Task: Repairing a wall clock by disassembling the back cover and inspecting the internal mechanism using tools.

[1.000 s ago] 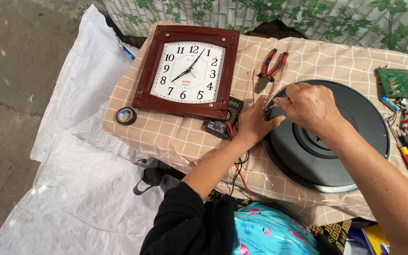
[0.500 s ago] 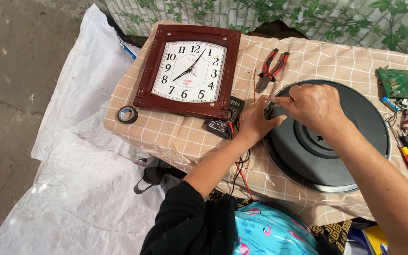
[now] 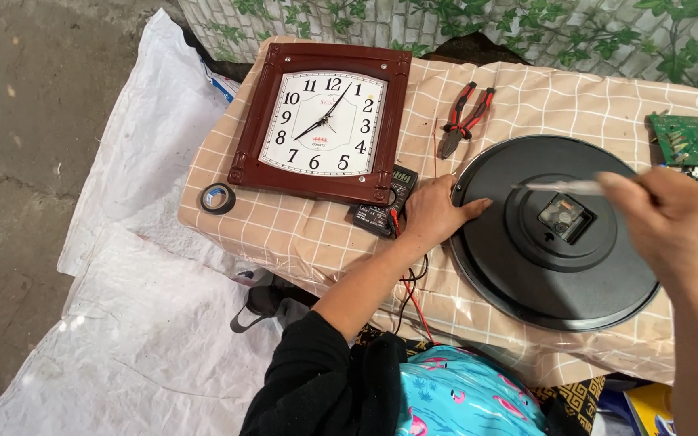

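Note:
A round black clock [image 3: 555,234] lies face down on the checked tablecloth, its small movement box [image 3: 564,219] showing in the middle. My left hand [image 3: 438,211] rests flat on the clock's left rim, fingers spread. My right hand [image 3: 666,220] hovers over the clock's right side and holds a thin pale tool [image 3: 559,187], blurred, whose tip points left above the clock back.
A square brown wall clock [image 3: 323,123] lies face up at the back left. A black multimeter [image 3: 381,206] with red leads sits beside my left hand. Red-handled pliers [image 3: 467,118], a tape roll [image 3: 218,198] and a green circuit board [image 3: 683,139] lie on the table [image 3: 300,234].
My right hand has pulled away from the clock's left rim to the right, uncovering the clock back. My left hand has stayed at the rim.

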